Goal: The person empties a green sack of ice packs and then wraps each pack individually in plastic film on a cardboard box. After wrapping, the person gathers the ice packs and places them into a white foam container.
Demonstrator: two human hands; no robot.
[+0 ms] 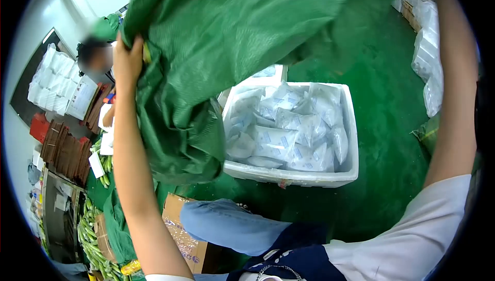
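Observation:
My left hand [129, 57] is closed around the gathered edge of a large green woven plastic sheet [237, 28]. The sheet is lifted high and spreads across the top of the view, its far side blurred, with a bunched part hanging down beside a white foam box [353, 137]. My right arm reaches up along the right side; its hand is beyond the top of the view. Inside the lidless box lie several plump ice packs [276, 142], clear or white with blue print. The hanging sheet hides part of the box's left edge.
Behind the foam box is another white box [281, 74]. A cardboard box [180, 219] stands by my knee. Long green vegetables [93, 234] lie at left, near stacked brown boards [64, 149]. A co-worker [95, 57] is at upper left. Plastic-wrapped white goods [428, 64] line the right.

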